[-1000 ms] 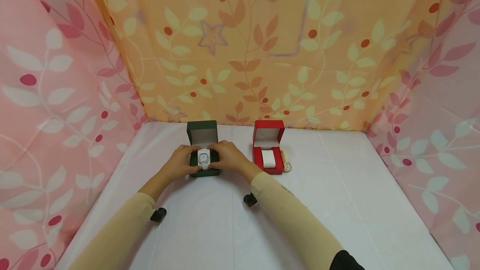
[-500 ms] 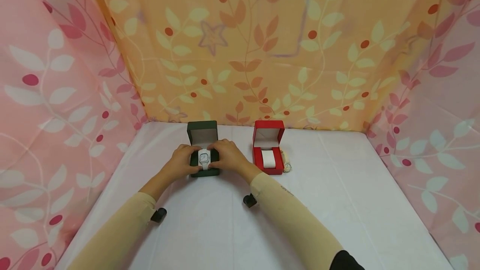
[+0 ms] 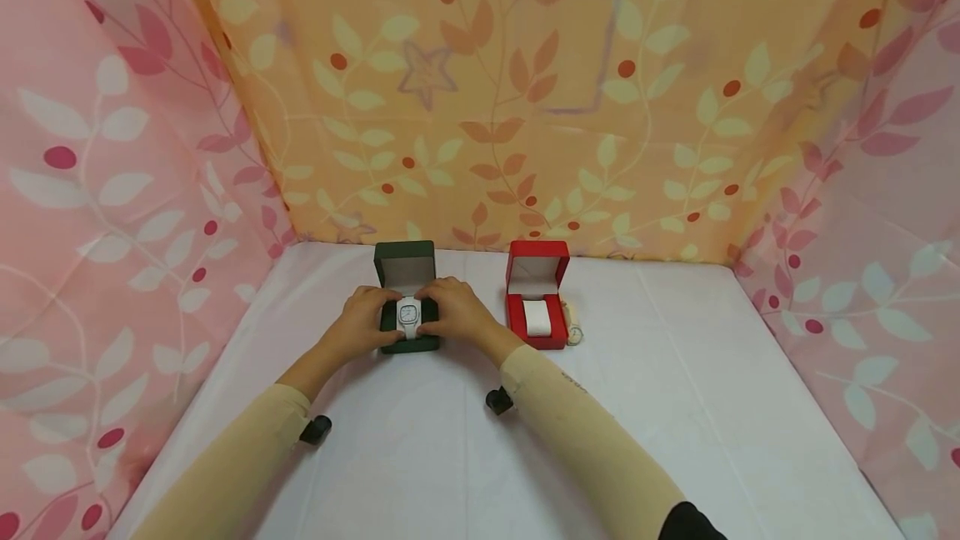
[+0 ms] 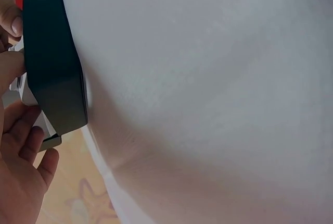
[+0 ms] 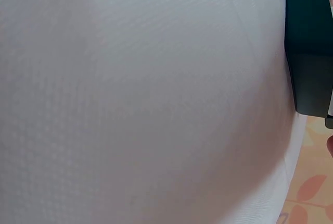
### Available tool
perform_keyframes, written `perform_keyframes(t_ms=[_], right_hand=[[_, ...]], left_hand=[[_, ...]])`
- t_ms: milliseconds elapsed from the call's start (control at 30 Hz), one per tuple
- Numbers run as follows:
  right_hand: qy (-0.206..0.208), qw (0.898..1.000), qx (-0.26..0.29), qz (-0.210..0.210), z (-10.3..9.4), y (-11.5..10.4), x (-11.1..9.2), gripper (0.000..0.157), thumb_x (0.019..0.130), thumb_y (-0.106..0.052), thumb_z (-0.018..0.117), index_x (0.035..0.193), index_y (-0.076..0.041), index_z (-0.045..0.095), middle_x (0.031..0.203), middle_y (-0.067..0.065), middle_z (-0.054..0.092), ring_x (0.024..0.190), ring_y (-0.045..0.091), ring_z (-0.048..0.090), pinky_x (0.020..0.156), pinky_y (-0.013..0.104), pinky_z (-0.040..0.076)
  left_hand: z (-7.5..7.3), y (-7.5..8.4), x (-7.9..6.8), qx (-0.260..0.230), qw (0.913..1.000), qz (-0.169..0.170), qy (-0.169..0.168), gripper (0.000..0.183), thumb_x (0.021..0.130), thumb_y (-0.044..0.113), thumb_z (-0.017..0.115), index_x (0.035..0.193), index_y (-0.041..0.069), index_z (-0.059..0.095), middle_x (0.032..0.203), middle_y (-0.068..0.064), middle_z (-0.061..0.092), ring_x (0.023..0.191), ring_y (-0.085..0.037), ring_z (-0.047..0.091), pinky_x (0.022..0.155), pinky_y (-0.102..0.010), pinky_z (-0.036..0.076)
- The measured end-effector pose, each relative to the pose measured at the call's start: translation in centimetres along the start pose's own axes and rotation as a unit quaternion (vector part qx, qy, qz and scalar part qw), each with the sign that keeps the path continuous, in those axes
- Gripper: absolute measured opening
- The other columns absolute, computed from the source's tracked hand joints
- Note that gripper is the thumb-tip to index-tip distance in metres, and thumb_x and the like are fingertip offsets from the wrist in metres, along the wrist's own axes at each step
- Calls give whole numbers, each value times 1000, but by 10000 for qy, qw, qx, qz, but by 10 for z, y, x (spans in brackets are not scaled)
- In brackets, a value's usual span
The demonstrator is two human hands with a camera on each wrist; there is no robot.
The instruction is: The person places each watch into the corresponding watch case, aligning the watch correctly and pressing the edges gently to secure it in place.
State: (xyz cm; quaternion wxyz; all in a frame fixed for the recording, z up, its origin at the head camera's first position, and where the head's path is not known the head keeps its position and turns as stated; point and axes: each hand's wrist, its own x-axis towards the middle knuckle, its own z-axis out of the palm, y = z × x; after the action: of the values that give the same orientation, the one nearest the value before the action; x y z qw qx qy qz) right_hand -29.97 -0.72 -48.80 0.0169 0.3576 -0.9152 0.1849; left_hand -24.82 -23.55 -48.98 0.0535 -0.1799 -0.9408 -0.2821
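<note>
Head view: what did it show between the hands?

Your left hand [image 3: 362,323] and your right hand [image 3: 459,313] came together over the green box [image 3: 408,347], one on each side of the white watch [image 3: 408,317]. The watch was in the box between them, dial facing up, strap running front to back.

And the grip?

Narrow on both sides. Your thumbs and forefingers curved in on the watch from left and right, so both hands held it. Whether it touched the bottom of the box, I could not tell; your fingers covered that part.

How did the green box stand?

Upright on the desk [image 3: 450,457], toward the far edge, lid raised and pale lining showing. The left wrist view had its dark wall close up, with your left fingers bent near the lid. The right wrist view caught mostly white cloth [image 5: 156,104] and the box's outer wall; from that one alone, the grip could not be told.

What was nearby?

Apart from it, on the right, a red box [image 3: 546,342] stood with its lid up and a white cushion [image 3: 537,317] inside. A gold-toned watch [image 3: 573,330] lay just beside its right side. Beige sleeves [image 3: 592,423] covered your forearms.
</note>
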Motion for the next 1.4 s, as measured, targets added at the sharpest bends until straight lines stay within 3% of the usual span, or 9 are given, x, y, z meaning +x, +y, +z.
perform_keyframes(t_ms=[267,533,1100,1400], right_hand=[[18,10000,60,-9,0,1,1,58,82,-46,84,132,-22,68,130,-5,67,119,16,55,107,41,44],[37,9998,149,-107,3,6,1,56,83,-46,84,132,-21,69,130,-5,69,118,16,56,104,41,45],[-225,9996,146,-36,0,5,1,58,88,-47,79,137,-20,66,136,-4,66,124,18,53,106,42,43],[-281,9982,516,-146,-7,6,-1,59,89,-38,81,139,-13,63,134,6,67,121,22,57,111,41,43]], left_hand=[[-3,4,-2,130,9999,54,56,64,79,26,90,133,6,63,130,-18,64,128,-37,45,106,-61,34],[0,-1,-1,-61,10000,35,34,63,79,24,90,133,6,65,130,-16,66,126,-38,47,104,-63,36],[-2,-4,3,-142,9986,-380,-354,65,81,30,88,139,12,62,136,-12,64,130,-39,46,106,-64,37],[-3,-5,1,-173,9990,-277,-302,66,83,31,86,140,11,60,140,-14,62,133,-40,44,110,-64,34]])
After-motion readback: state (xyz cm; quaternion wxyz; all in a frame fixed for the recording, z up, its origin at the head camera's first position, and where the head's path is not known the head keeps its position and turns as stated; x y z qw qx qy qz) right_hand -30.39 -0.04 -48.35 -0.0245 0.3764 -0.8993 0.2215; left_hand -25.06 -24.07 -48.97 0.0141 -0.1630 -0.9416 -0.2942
